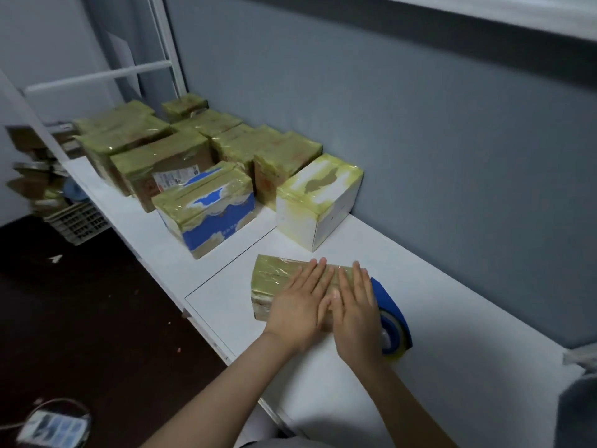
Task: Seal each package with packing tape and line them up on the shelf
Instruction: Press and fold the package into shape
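A grey-blue wall (420,140) fills the view from twelve to three o'clock, and the long white surface (436,334) runs along its foot from ten o'clock down to five. The dark floor (97,302) lies below its front edge, from seven to nine o'clock. At the ten o'clock end of the surface a crowd of taped boxes (193,140) stands packed together, touching, all wrapped in yellowish tape. Nearer me, a white box (318,202) stands close to the wall, and at its nine o'clock a blue box (206,208) sits at the front of the crowd. The package (277,276) lies flat on the surface at six o'clock from the white box, apart from it, its top covered in tape. Both hands lie flat on it, fingers straight and spread, pressing down side by side: the left hand (300,305) over the middle, the right hand (355,312) over the three o'clock end. A blue tape dispenser (392,321) lies just beside the package, partly hidden by the right hand. On the floor, a pale crate (77,221) sits at nine o'clock and a power strip (51,426) at seven.
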